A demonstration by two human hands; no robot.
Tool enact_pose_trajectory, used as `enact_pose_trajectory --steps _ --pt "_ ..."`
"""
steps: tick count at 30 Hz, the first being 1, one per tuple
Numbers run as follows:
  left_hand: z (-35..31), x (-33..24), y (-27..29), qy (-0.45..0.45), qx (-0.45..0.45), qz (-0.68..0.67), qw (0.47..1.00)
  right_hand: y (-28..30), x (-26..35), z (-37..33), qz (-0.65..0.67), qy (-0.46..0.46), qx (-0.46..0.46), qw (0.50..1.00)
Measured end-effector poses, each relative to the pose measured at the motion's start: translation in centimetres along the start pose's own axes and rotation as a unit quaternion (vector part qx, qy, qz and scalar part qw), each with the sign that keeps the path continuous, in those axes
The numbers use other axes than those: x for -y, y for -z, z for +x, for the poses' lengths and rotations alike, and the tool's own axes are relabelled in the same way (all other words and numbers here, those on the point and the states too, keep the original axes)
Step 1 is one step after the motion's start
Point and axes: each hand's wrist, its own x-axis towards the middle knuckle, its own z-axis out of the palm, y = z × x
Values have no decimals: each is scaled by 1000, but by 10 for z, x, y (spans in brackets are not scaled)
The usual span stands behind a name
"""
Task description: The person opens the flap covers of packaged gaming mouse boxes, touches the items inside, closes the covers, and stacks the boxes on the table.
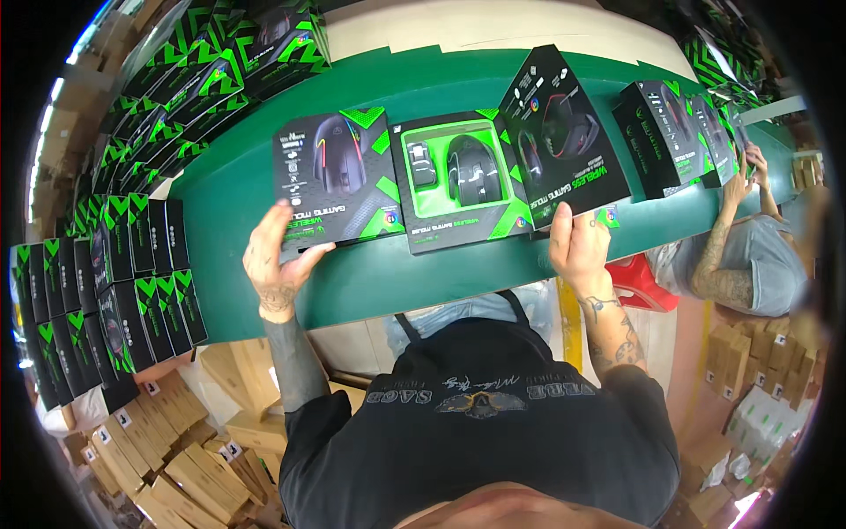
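On the green conveyor belt [264, 189] three black-and-green gaming mouse boxes sit side by side near its near edge, in front of the person. The left hand [275, 256] grips the near left corner of the left box [339, 181], thumb on top of the printed face and fingers curled under the edge, pinching the carton. That box lies flat, face up, its long axis running across the belt from near edge to far edge, with the printed mouse picture pointing nose-first toward the far edge. The middle box [458, 181] also lies flat just beside it, touching or nearly so, its window showing a black mouse aligned the same way. The right hand [577, 247] holds the near lower edge of the right box [564, 132], fingers pressed together along the cardboard with the thumb against its face; this box is tipped up on its near edge, leaning and twisted so its top corner points toward the far edge. Judging by the lay of things, two cartons are set down in the row and the third is only partly lowered, so the lining-up looks roughly two-thirds done. Further right on the belt stand more boxes [674, 132], where another person's hand [749, 167] works. Stacks of the same cartons [132, 291] crowd the left end, and brown cardboard boxes [176, 458] lie on the floor
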Motion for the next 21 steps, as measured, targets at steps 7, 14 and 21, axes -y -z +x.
enact_pose_trajectory --steps 7,14,21 --pt "7 -64 -47 204 54 -252 944 -10 -7 -16 90 -104 2 990" --pt "53 -105 -82 19 120 -2 993 -13 -10 -15 60 -130 56 988" --pt "71 -104 -57 76 138 -28 987 -14 -4 -12 46 -111 33 992"
